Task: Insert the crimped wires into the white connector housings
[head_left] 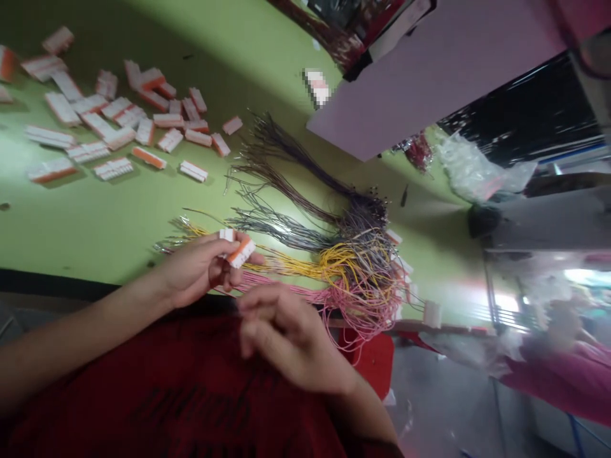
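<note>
My left hand (205, 267) is closed on a white plastic connector housing with an orange strip (242, 252), pinched between thumb and fingers. Another white piece (226, 235) shows behind the thumb; whether it belongs to the same housing I cannot tell. My right hand (291, 337) hovers just below and to the right, its fingers curled in towards the thumb. Its fingertips are blurred, and anything pinched there is too small to make out. Beyond both hands lie bundles of pink wires (353, 312), yellow wires (291, 266), grey wires (286, 230) and dark wires (305, 152).
Many loose white-and-orange connector housings (114, 117) are scattered over the green table (95, 222) at the upper left. A pale panel (429, 76) juts in from the upper right. Clear plastic bags (472, 168) and a red stool (375, 362) are at the right. Another person's pink sleeve (563, 381) shows there.
</note>
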`<state>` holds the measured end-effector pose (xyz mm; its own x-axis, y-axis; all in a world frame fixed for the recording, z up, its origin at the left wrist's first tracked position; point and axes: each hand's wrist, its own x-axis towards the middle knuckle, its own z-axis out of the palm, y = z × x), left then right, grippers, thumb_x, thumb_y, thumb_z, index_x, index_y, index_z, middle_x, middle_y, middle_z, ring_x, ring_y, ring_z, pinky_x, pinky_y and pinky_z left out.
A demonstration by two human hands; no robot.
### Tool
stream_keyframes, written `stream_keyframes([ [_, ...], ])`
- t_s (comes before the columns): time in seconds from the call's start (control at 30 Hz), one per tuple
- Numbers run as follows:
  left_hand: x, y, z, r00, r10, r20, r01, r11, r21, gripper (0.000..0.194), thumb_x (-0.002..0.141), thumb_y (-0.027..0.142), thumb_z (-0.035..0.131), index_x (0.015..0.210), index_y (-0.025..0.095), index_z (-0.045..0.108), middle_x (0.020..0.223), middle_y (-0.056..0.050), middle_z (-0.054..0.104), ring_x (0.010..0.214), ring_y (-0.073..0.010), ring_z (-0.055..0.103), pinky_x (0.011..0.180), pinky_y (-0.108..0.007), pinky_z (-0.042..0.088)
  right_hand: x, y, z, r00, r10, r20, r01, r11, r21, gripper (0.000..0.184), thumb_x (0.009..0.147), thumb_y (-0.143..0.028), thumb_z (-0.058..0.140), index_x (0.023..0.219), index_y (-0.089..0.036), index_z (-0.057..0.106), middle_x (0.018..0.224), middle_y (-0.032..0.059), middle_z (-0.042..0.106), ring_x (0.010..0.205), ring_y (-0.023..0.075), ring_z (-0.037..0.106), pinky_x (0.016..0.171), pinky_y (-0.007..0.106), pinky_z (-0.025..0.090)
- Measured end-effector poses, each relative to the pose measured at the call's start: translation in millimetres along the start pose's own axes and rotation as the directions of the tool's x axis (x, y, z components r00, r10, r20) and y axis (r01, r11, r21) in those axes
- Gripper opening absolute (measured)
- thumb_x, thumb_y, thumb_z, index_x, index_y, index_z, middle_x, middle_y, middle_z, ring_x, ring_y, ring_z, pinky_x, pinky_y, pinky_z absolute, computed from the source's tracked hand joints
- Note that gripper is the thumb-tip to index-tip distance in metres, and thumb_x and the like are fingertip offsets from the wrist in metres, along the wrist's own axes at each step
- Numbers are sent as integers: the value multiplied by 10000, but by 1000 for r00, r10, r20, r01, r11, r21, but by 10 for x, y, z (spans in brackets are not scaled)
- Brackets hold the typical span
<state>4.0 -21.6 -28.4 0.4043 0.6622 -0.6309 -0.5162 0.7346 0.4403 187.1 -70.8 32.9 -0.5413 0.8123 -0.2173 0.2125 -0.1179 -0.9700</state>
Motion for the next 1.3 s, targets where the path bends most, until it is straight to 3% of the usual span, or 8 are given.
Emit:
stream_keyframes([
  [0.1,51,-102,-29,996,-64,69,67,997,-40,89,817,142,654,905,155,644,689,-37,694,506,-121,604,477,-200,479,96,294,-42,919,95,-382,-168,973,-161,69,960,-255,562,984,-224,618,636,-48,613,568,112,604,544,215,503],
  [0.17,72,-138,-52,994,-59,95,63,997,-37,120,799,146,704,904,159,648,700,-27,686,560,-118,620,529,-196,493,121,460,-95,878,47,-475,-205,936,-285,62,936,-246,583,916,-223,637,662,-28,630,633,132,625,594,233,512],
  [0.37,121,-206,-12,1000,29,13,-31,973,231,161,762,247,780,828,160,662,548,26,602,502,-102,540,491,-190,415,80,527,-175,873,-117,-473,-118,891,-438,156,931,-225,581,936,-232,736,802,20,741,710,158,672,720,286,552],
  [0.53,126,-244,8,986,161,-45,-130,907,400,137,741,272,779,770,181,680,488,37,576,460,-109,501,474,-215,395,90,469,-239,855,-106,-508,-119,912,-392,149,908,-250,624,923,-254,772,863,26,777,772,183,706,770,324,577],
  [0.8,136,-292,93,998,59,12,-59,995,85,349,623,331,916,831,158,697,740,-19,719,685,-153,687,661,-266,582,233,541,-75,859,256,-444,-186,963,197,163,827,-368,702,853,-212,662,672,-32,654,569,108,575,534,220,480],
  [0.9,158,-319,102,997,70,-33,-65,990,128,331,697,345,870,883,163,665,733,-13,718,618,-154,692,549,-251,587,237,572,-54,837,297,-459,-177,941,287,179,817,-379,708,803,-214,640,612,-58,594,518,87,508,520,212,449],
  [1.07,167,-317,65,993,58,-99,-36,977,212,270,845,269,728,1058,190,583,670,-4,716,493,-147,673,449,-215,536,182,567,-185,779,160,-606,-194,981,10,93,820,-303,695,775,-222,701,718,-13,689,679,140,628,680,270,522],
  [1.3,152,-317,9,992,125,-11,-121,977,177,363,737,238,832,1027,162,628,641,43,653,527,-69,586,501,-148,477,67,645,-259,825,-99,-556,-157,905,-395,93,870,-235,643,825,-221,723,792,11,743,700,146,657,682,262,508],
])
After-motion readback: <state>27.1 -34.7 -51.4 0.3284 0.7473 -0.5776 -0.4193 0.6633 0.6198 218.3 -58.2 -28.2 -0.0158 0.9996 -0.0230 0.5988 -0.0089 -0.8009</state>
